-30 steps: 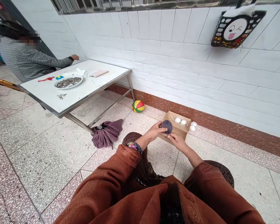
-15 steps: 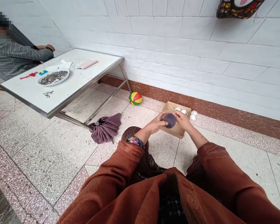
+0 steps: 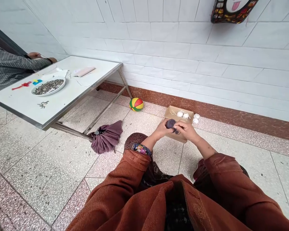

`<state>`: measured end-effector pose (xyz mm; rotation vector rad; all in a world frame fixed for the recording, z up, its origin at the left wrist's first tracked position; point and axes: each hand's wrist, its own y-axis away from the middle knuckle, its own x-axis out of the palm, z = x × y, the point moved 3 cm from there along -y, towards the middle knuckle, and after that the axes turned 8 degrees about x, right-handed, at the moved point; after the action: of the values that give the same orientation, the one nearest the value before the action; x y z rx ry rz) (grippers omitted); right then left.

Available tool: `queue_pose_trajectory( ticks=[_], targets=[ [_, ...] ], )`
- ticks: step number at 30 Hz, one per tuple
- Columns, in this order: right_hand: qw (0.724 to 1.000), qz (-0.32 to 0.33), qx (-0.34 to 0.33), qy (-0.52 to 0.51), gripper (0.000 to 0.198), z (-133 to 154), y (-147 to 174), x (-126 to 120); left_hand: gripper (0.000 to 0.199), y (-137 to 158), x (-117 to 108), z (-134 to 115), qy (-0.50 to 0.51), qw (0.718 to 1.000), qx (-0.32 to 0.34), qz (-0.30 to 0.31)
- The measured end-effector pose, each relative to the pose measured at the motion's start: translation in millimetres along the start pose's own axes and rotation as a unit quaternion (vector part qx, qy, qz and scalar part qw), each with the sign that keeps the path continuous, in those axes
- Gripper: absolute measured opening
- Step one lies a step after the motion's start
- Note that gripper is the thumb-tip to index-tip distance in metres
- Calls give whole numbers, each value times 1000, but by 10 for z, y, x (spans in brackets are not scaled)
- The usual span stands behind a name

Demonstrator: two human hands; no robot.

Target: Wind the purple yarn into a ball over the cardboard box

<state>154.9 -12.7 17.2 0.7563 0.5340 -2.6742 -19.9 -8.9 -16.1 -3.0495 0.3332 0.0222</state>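
A ball of dark purple-grey yarn (image 3: 170, 123) rests in my left hand (image 3: 162, 130), whose fingers wrap its left side. Against the ball's right side is my right hand (image 3: 186, 130), thumb and forefinger pinched on a bit of the same dark yarn. Below and beyond both hands, a shallow cardboard box (image 3: 169, 111) lies on the floor. Inside it are white yarn balls (image 3: 180, 114) with loose white strands. More white balls (image 3: 196, 118) sit on the floor just right of the box.
Left stands a low white table (image 3: 60, 107) with a plate of sunflower seeds (image 3: 48, 87) and a pink cloth (image 3: 84, 72). A seated person (image 3: 12, 65) is beyond it. A purple fabric bundle (image 3: 106, 137) and a colourful ball (image 3: 136, 104) are on the floor. A tiled wall runs behind.
My right hand has moved from the ball's top right to its lower right, where dark yarn now shows at the fingertips. The camera view has shifted slightly.
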Motion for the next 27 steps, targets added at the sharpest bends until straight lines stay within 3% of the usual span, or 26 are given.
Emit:
queue_pose_trajectory(
  ticks=[4, 8, 11, 14, 18, 23, 27],
  targets=[
    [997, -75, 22, -15, 29, -101, -86, -55, 72, 63, 100, -39, 101, 990, -11, 96],
    [989, -117, 84, -42, 30, -268, -149, -55, 73, 117, 122, -107, 224, 964, -28, 138],
    [985, -109, 124, -52, 31, -378, -132, -12, 74, 132, 118, -145, 303, 946, -40, 107],
    [990, -64, 123, -9, 27, -409, -62, 71, 66, 97, 108, -155, 337, 940, -30, 52],
    [997, 9, 58, 49, 24, -273, 72, 166, 49, -2, 72, -114, 301, 953, -9, 2],
    [996, 90, -13, 14, 27, 73, 172, 112, 56, -75, -38, -54, 152, 985, 14, -76],
    [999, 25, 9, -41, 28, 200, 87, -37, 63, -35, -5, -19, 49, 998, 32, 13]
  ],
)
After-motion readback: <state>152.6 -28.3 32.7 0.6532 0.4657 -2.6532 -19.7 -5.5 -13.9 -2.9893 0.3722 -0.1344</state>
